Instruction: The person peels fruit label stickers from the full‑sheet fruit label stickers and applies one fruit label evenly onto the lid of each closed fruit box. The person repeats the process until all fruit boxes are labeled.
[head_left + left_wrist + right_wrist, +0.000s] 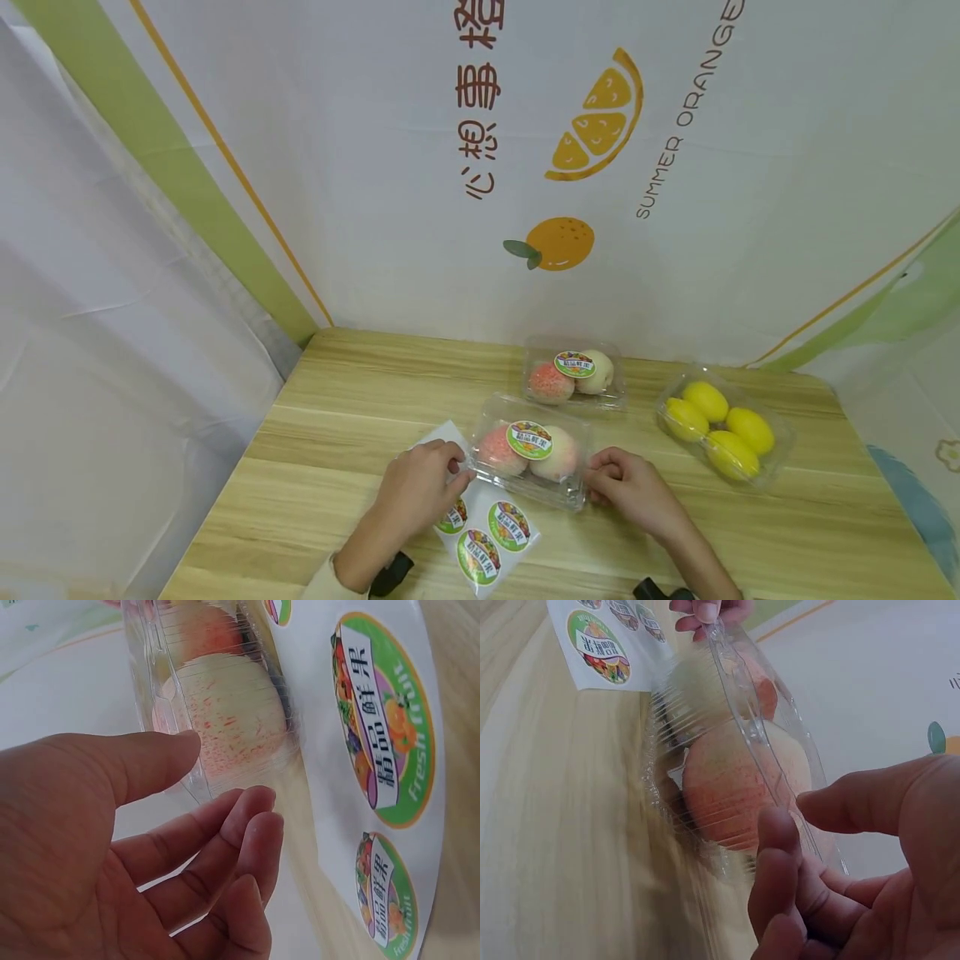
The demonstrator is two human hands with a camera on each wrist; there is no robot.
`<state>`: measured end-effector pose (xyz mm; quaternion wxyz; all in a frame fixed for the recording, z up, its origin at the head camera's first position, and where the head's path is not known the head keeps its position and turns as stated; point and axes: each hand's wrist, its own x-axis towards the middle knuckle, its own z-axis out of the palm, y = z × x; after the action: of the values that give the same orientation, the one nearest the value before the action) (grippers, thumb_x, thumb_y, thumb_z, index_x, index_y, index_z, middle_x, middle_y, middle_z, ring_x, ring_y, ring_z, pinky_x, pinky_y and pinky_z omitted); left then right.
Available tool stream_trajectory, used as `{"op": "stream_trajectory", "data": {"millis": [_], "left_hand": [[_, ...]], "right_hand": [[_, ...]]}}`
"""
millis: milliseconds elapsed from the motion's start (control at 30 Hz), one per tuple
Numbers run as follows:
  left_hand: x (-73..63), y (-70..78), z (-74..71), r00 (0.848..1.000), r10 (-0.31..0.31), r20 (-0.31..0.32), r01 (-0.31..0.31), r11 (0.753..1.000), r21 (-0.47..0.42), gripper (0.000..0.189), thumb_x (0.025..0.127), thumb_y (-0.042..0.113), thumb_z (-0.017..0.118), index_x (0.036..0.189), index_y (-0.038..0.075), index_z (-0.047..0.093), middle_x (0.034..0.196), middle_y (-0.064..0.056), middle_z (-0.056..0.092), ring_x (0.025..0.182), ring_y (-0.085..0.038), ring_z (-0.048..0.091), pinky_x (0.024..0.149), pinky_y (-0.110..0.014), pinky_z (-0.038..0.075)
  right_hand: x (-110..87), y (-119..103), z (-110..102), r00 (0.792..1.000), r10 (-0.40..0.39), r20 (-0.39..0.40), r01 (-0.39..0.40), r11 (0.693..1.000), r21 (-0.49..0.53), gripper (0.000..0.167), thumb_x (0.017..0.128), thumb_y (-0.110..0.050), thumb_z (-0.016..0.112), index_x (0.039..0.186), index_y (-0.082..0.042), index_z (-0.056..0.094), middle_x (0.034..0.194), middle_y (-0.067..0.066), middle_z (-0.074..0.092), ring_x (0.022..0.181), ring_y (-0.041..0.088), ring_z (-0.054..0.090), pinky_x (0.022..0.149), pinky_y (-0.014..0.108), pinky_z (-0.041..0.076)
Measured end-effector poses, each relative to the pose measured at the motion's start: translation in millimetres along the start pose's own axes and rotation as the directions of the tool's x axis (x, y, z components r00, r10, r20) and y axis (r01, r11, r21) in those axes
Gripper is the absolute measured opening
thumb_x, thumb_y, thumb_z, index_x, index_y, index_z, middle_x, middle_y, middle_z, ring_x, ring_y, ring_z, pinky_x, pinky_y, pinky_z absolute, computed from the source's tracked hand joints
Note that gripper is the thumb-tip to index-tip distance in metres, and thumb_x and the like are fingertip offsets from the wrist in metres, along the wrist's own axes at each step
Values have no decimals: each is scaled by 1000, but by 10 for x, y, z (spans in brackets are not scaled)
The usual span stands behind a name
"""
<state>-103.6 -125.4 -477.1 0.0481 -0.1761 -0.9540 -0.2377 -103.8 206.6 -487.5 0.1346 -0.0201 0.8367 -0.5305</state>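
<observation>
A clear plastic clamshell box (551,490) holds two peaches, and a round fruit label (530,439) sits on its lid. At the box's left front corner is my left hand (423,483), its thumb and fingers at the rim. My right hand (630,487) pinches the rim at the right front corner, as the right wrist view also shows with its thumb (832,802) on the plastic edge. Partly under the left hand and the box lies a white sheet of labels (487,575), some of them hidden in the head view.
Behind stands another clear box (611,400) with two peaches and a label on top. To the right, a clear box (780,454) contains several lemons. The wooden table (300,467) meets a white printed cloth (405,250) at the back.
</observation>
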Motion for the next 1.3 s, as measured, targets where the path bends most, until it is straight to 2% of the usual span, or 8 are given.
{"op": "stream_trajectory", "data": {"millis": [167,533,733,967,1300], "left_hand": [[25,-48,-43,1000,-15,-2,15,1000,2,22,94,25,89,102,6,80,87,2,74,66,-12,64,54,-28,50],[104,-158,-108,996,-85,-31,86,996,16,25,96,21,86,110,1,81,87,0,74,65,-9,62,53,-28,50],[129,-234,-125,992,-122,-34,122,993,3,28,96,17,84,116,-2,79,89,-3,76,64,-9,62,51,-28,50],[164,-330,-160,986,-164,-40,165,986,10,30,97,16,82,119,-4,78,91,-5,77,66,-12,64,50,-30,50],[187,-414,-209,978,-203,-45,202,979,-29,32,99,14,79,122,-7,77,93,-8,77,64,-12,64,48,-28,49]], "right_hand": [[12,-52,50,999,-30,13,31,999,-27,17,101,-15,77,103,1,69,76,8,71,71,20,66,64,24,51],[123,-105,195,997,-70,23,71,995,-63,20,101,-20,79,102,-2,71,76,7,72,69,20,67,61,24,49],[177,-151,279,995,-91,48,96,990,-107,19,101,-22,78,103,-4,72,73,5,71,65,15,62,59,24,43],[231,-232,371,991,-110,77,118,987,-112,19,101,-21,77,105,-4,73,74,5,70,63,14,59,57,25,42],[300,-317,494,989,-121,84,130,986,-105,15,100,-17,76,105,-4,73,74,7,70,62,13,59,55,24,42]]}}
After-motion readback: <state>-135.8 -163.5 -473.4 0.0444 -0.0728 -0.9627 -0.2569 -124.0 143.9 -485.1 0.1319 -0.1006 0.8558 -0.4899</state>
